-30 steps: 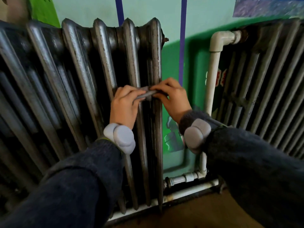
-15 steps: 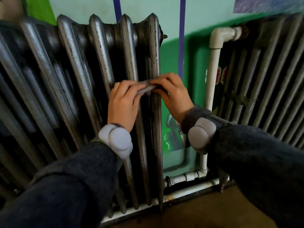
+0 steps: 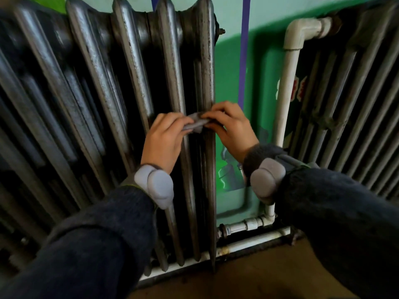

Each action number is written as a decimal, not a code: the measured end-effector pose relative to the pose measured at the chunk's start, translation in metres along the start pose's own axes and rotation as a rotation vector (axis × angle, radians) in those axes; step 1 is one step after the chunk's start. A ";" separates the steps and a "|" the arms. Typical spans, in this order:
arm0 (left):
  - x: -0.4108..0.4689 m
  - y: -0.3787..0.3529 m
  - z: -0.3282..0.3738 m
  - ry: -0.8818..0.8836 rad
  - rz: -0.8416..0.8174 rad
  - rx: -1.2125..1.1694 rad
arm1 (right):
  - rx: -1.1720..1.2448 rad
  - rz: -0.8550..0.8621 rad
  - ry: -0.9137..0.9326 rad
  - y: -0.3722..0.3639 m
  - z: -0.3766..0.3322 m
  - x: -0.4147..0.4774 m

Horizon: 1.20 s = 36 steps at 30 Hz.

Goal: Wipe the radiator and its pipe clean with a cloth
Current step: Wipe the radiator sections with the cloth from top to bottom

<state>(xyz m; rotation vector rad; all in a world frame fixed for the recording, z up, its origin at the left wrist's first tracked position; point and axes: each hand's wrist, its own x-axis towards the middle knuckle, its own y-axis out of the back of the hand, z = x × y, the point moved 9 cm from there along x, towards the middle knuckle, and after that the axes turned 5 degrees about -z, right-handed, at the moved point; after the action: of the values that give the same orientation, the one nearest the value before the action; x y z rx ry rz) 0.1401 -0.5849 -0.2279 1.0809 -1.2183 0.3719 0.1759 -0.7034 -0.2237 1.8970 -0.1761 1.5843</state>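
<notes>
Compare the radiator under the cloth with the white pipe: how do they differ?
The radiator is dark metal in many columns; the pipe is one pale tube with an elbow on top. The cloth, pinched by left hand and right hand, lies on the radiator's end column; the pipe has none. Both stand upright by the wall.

Both arms rise from the lower corners of the frame toward its centre, in dark knitted sleeves (image 3: pixel 97 244). The left hand (image 3: pixel 164 143) sits just left of centre, its back to the camera. Its fingers (image 3: pixel 172 119) curl over to the right and pinch one end of a grey cloth (image 3: pixel 195 125). The right hand (image 3: pixel 232 131) faces it from the right, fingers bent leftward, pinching the other end. The two sets of fingertips nearly meet. Each wrist wears a rounded grey wrist unit (image 3: pixel 158 188).
</notes>
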 end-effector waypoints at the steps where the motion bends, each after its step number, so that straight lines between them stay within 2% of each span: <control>1: -0.007 -0.004 0.001 -0.009 -0.025 0.003 | -0.006 -0.030 0.004 -0.005 0.001 -0.008; 8: -0.019 -0.014 0.004 0.001 -0.147 0.035 | -0.003 -0.145 0.039 -0.011 -0.004 -0.017; 14: -0.007 -0.008 0.023 -0.165 -0.214 0.118 | -0.116 -0.199 0.154 0.001 -0.012 -0.016; 18: 0.021 0.015 0.017 -0.111 -0.094 0.101 | -0.136 -0.081 0.146 0.021 -0.015 0.013; 22: 0.039 0.023 0.000 0.002 -0.001 0.122 | -0.269 0.052 0.138 0.024 -0.018 0.039; 26: 0.019 0.013 0.000 -0.031 0.057 0.099 | -0.233 0.074 0.116 0.010 -0.016 0.021; 29: -0.008 -0.002 0.002 -0.053 0.031 0.098 | -0.230 0.009 0.121 -0.004 -0.014 -0.007; 33: -0.048 -0.029 0.005 -0.120 -0.078 0.130 | -0.243 -0.167 0.152 -0.029 -0.009 -0.050; 36: -0.064 -0.040 0.009 -0.142 -0.156 0.142 | -0.242 -0.239 0.157 -0.038 -0.009 -0.068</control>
<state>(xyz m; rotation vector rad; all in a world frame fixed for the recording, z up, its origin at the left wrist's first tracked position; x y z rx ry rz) 0.1418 -0.5923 -0.3039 1.3345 -1.2371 0.2680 0.1694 -0.6892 -0.3009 1.5409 -0.0670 1.4695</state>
